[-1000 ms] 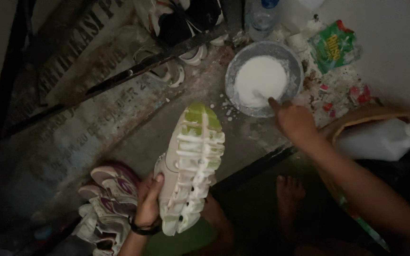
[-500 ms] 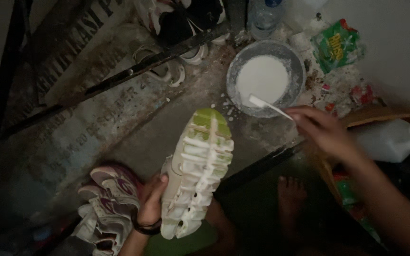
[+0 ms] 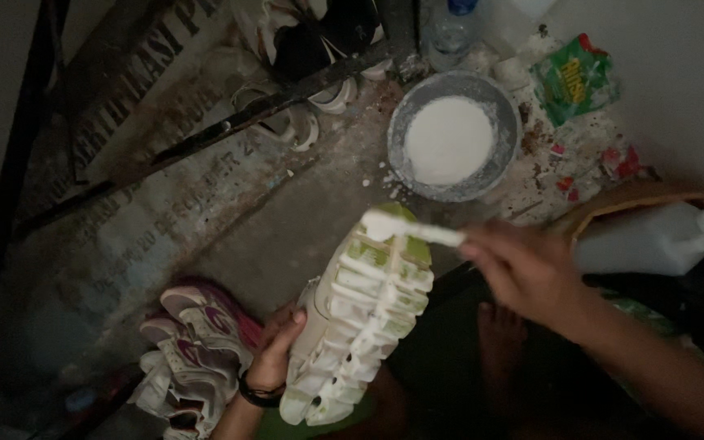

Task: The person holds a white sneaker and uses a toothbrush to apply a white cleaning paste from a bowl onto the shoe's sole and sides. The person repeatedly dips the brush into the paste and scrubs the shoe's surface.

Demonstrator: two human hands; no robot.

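Note:
My left hand (image 3: 277, 352) grips a white and green sneaker (image 3: 364, 318) by its side, sole turned up toward me. A white toothbrush (image 3: 411, 230) is pinched in my right hand (image 3: 523, 270), and its foamy head rests on the toe end of the sole. A grey metal bowl (image 3: 486, 175) of white foamy liquid stands on the concrete floor just beyond the shoe.
A pair of pink and white sneakers (image 3: 197, 342) lies left of my wrist. A white plastic jug (image 3: 653, 240) lies at right, a green sachet (image 3: 574, 77) and a clear bottle (image 3: 450, 33) near the bowl. Dark shoes (image 3: 319, 41) sit behind a black metal bar (image 3: 205, 134). A bare foot (image 3: 503, 342) shows below.
My right hand lifted the toothbrush out of the bowl and brought it down and left onto the toe of the sole. The shoe stayed in my left hand.

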